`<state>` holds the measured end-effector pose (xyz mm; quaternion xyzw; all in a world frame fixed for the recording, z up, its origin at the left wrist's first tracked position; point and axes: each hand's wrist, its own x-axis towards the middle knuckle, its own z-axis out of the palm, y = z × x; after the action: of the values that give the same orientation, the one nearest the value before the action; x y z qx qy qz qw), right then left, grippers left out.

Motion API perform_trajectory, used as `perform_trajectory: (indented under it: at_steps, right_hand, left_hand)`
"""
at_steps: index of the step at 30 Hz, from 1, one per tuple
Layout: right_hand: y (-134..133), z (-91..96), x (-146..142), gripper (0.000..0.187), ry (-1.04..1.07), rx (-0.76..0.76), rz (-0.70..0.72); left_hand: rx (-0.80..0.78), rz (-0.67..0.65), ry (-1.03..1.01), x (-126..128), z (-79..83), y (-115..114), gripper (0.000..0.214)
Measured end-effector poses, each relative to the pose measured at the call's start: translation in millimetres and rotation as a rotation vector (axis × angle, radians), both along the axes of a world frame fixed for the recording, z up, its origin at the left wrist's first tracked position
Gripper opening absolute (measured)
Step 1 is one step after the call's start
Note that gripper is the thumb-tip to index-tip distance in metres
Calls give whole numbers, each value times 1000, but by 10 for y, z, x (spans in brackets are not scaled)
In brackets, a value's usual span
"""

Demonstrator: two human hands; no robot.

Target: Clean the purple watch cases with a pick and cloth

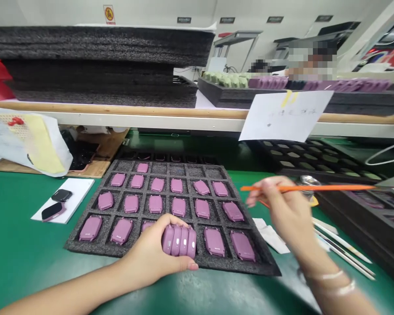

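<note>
My left hand (154, 256) is closed around a row of several purple watch cases (179, 240), held side by side over the front edge of a black foam tray (118, 168). The tray's pockets hold several more purple cases (155, 204). My right hand (287, 214) hovers to the right of the tray, fingers pinched on a thin orange stick (331, 188) that points right.
Two dark watch bodies lie on a white sheet (75, 190) at left. Black foam trays (315, 157) sit at right and on the shelf behind. White sticks (344, 249) lie on the green mat. A paper note (285, 116) hangs from the shelf edge.
</note>
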<state>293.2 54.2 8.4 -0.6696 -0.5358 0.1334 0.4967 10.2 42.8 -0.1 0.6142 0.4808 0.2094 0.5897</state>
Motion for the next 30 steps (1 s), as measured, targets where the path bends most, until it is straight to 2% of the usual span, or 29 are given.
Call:
perform_trajectory:
  at_steps: [2,3,4,6,9,15,22,30]
  right_hand:
    - [-218,-55,-438,37,37,14,295]
    - [-327,-81,-613,28,81,48,534]
    - [-423,-103,-750,21,97,92,658]
    - [-559,-137,-906,12,60,176,774]
    - [-612,-167,-942,8,-14,211,769]
    - [-549,-187,-935,9,-20,216,803]
    - [-542,-189,-960,8,-42,232,789]
    - [-539,-308,-970,7,-38,234,773]
  left_hand:
    - [8,0,-36,10,-2,2,53]
    - [10,-1,-63,18,1,2,51]
    - [12,0,-90,28,4,1,50]
    - [2,3,-123,47,15,-2,48]
    - [-19,19,-124,68,33,-4,47]
    - [-83,29,-154,78,58,11,48]
    - [-70,49,-164,94,32,15,47]
    - [-61,58,-187,97,11,1,47]
